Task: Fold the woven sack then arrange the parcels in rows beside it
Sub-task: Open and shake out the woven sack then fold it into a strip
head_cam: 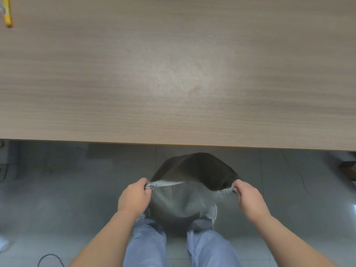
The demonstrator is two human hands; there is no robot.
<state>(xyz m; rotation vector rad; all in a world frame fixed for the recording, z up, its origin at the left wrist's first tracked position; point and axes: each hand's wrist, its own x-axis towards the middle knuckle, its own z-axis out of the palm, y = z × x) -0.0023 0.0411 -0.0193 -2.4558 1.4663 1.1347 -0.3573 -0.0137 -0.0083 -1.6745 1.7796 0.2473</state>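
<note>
Head view, woven sack (181, 201): hangs below the near edge of the table, in front of the person's legs, above the floor; held by its top rim, mouth upward toward the camera, body dropping down toward the shoes
Head view, sack mouth: pulled open between the two hands; the rim runs left to right, so the long axis of the opening lies across the picture, parallel with the table edge
Head view, sack surfaces: the far wall looks dark brown and bulges toward the table; the near wall is grey; the frayed pale rim shows at both grips
Head view, left hand (134, 197): closed in a fist on the left end of the rim, fingers curled in, knuckles up
Head view, right hand (248, 197): closed in a fist on the right end of the rim, well apart from the left hand, with the sack stretched between them
Head view, table (173, 74): pale wood-grain top fills the upper half of the picture; the sack does not touch it
Head view, yellow object (7, 14): at the far left corner of the table, partly cut off; what it is cannot be told
Head view, legs (210, 245): in light blue trousers; one grey shoe (211, 212) shows just right of the sack's lower part
Head view, floor (77, 199): grey tiles; a dark cable (50, 257) loops at the lower left
Head view, parcels: none can be made out
</note>
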